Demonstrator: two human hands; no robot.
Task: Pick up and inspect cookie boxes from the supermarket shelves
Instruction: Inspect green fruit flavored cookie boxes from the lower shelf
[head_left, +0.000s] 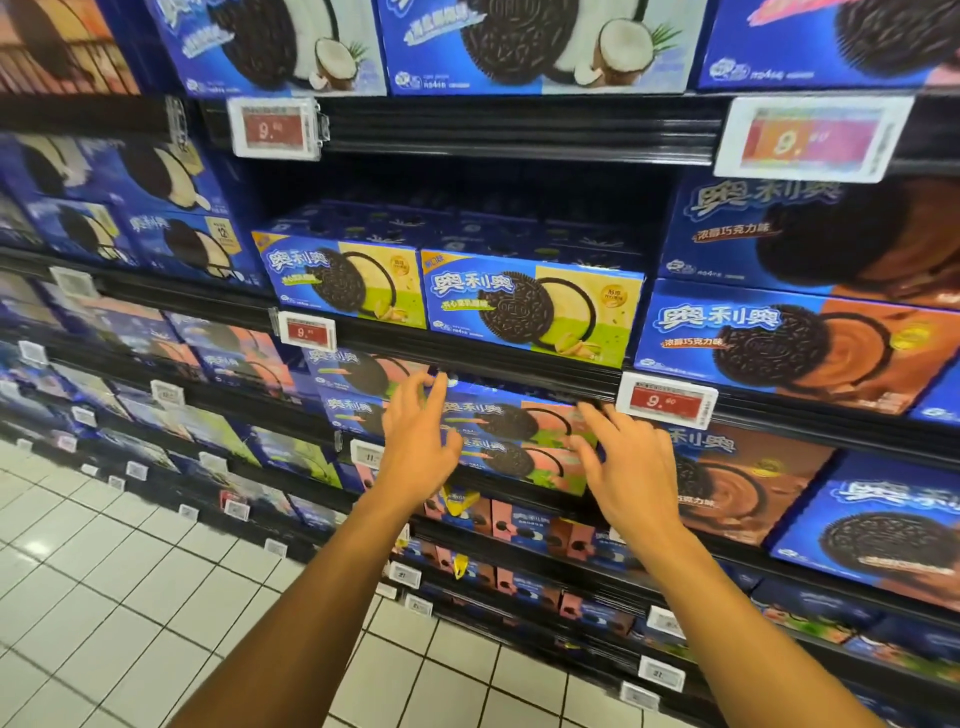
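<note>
**Two open hands at the peach-and-blue cookie boxes**

We see both bare hands raised to the same shelf tier, backs toward the camera. The left hand (418, 441) has its grip open, fingers spread and pointing up, in front of the left end of the stacked peach-and-blue cookie boxes (511, 441). The right hand (621, 462) is likewise open, fingers splayed over the right end of the same stack; we cannot tell whether the fingertips of either hand actually touch the cardboard. Neither hand holds anything. The stack sits two boxes high at the front of its shelf, between the two hands, slightly blurred.

Just left of the stack stand further boxes of the same peach design (358, 389). To the right lie chocolate-brown boxes (748, 478). Directly above, on the next shelf (519, 371), two yellow-and-green boxes (530, 306) stand side by side, with orange-brown boxes (789, 343) to their right. A red price tag (667, 400) hangs on the shelf edge just above the right hand, and another (307, 329) hangs up and left of the left hand. The top tier carries coconut-printed boxes (535, 47). Lower shelves hold smaller pink and blue packs (519, 525). At near left, we see a white tiled floor (130, 597).
</note>
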